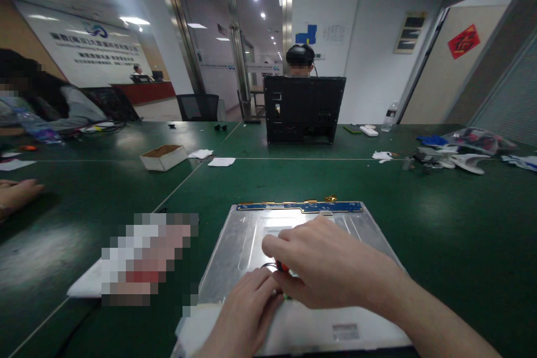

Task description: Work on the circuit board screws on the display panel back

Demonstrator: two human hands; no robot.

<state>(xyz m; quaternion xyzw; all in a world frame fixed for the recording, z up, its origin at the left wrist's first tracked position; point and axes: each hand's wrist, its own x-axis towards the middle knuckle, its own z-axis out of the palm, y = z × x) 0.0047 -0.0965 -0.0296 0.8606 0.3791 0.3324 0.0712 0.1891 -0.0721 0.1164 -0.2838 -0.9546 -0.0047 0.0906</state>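
A flat display panel (218,268) with a bare metal back lies before me on the green table. Along its far edge runs a narrow blue circuit board (335,207). My right hand (310,260) is closed over the panel around a red-and-black handle (280,266), which looks like a screwdriver's; its tip is hidden. Right beside it, my left hand (251,302) rests low on the panel with bent fingers pressed together; what they pinch, if anything, is hidden. A thin dark wire (268,264) and a bit of green show at the fingertips.
Left of the panel lies a white packet (86,282), partly blurred out. Farther off are an open carton (163,158), papers (221,162) and a black monitor casing (305,109) with a person behind it. Assorted parts and bags (474,145) lie at right. Another person's hand (19,196) rests at left.
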